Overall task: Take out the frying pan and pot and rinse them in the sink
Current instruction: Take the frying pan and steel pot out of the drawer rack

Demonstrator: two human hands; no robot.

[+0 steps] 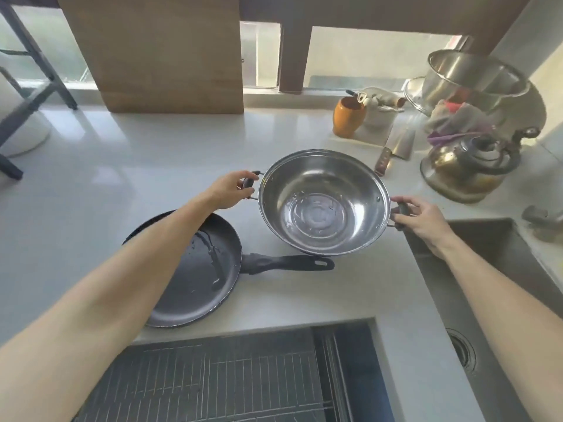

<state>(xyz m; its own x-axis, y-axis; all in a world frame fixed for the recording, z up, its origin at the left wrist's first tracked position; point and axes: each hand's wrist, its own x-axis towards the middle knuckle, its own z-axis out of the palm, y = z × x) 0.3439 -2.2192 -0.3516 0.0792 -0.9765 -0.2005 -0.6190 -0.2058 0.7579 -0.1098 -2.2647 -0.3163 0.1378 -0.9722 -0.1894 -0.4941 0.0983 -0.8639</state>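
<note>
Both hands grip the steel pot by its side handles: the left hand curls round the far-left handle, the right hand pinches the near-right one. The pot sits over the pale bench, left of the sink. The wet black frying pan lies on the bench just beside it, handle under the pot's rim

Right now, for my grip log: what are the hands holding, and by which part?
The steel pot, by its two black side handles: the left hand grips one, the right hand the other. The frying pan lies unheld on the counter.
</note>
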